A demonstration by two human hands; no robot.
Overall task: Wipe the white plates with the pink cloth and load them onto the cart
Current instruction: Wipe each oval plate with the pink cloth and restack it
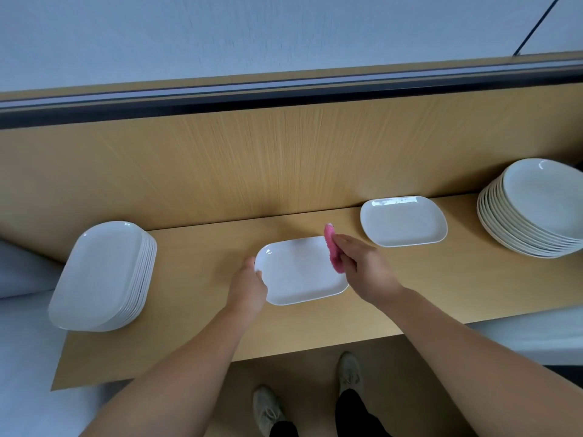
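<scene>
The white plate being wiped is lying flat on the desk, just below the centre of the frame. The pink cloth is touching its upper right rim, bunched in the right hand, whose fingers are curling round it. The left hand is gripping the plate's left edge, steadying it against the push of the cloth.

To do this step well, the cloth should probably be sweeping from that far corner across the whole well and then round the rim. The left hand should be pressing the plate down so that it is not sliding on the smooth wood. The patch under the left fingers is likely to be missed unless the grip is shifting at some point.

To the upper right a single plate of the same oblong shape is sitting alone, apart from the one in hand. At the left edge of the desk a stack of oblong plates is waiting, and at the far right a stack of round plates is standing. The cart is not in view, so where the wiped plate should be going cannot be told.
</scene>
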